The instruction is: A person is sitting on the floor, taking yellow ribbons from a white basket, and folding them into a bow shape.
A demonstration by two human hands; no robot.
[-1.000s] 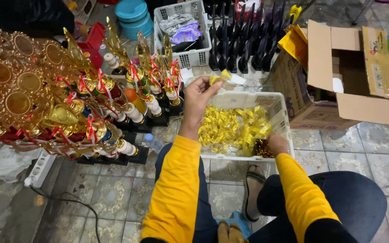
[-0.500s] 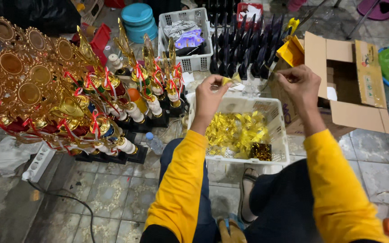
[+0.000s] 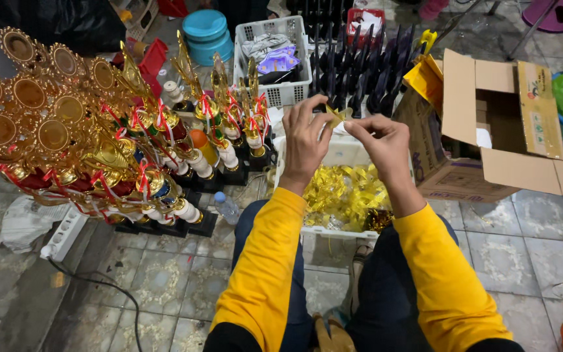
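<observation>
Above the white bin [image 3: 333, 153] of gold pieces [image 3: 343, 192], both hands are pinching one small gold piece [image 3: 338, 115]: left hand [image 3: 304, 140] and right hand [image 3: 386, 146] are meeting at their fingertips. Gold trophies [image 3: 99, 143] are standing left; a cardboard box [image 3: 496, 137] is lying right.

The small piece [image 3: 338, 116] pinched between the hands was shiny gold, like the heap of foil pieces [image 3: 343, 194] in the white tray [image 3: 333, 233]. The sleeves [image 3: 265, 267] were bright yellow, the trousers [image 3: 386, 293] dark blue. The trophies [image 3: 86, 143] were gold with red ribbons on black bases. The cardboard box [image 3: 490, 140] was brown, the basket [image 3: 275, 91] white, the floor tiles [image 3: 151, 293] mottled grey.
</observation>
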